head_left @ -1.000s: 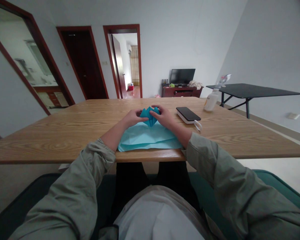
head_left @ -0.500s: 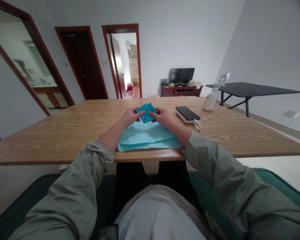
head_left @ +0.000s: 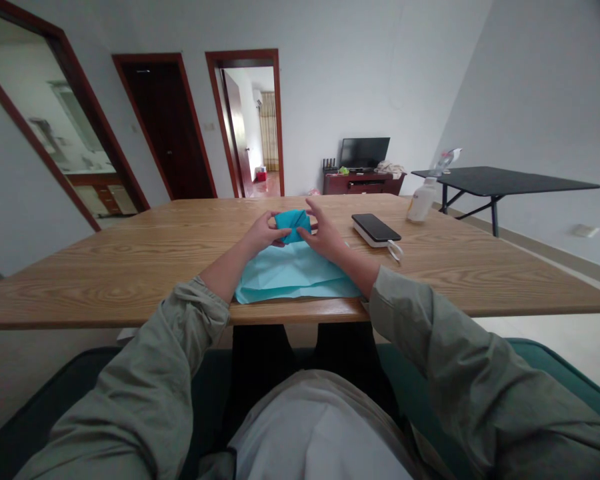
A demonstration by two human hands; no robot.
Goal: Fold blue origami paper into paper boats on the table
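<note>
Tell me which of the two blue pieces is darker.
The small folded piece between the left hand and the right hand; the other, a larger, paler sheet, lies on the table.

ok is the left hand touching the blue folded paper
Touching: the head view shows the left hand gripping the blue folded paper at its edge, thumb across its near face.

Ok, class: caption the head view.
Left hand holds, right hand touches folded blue paper near an aqua sheet on a wooden table.
</note>
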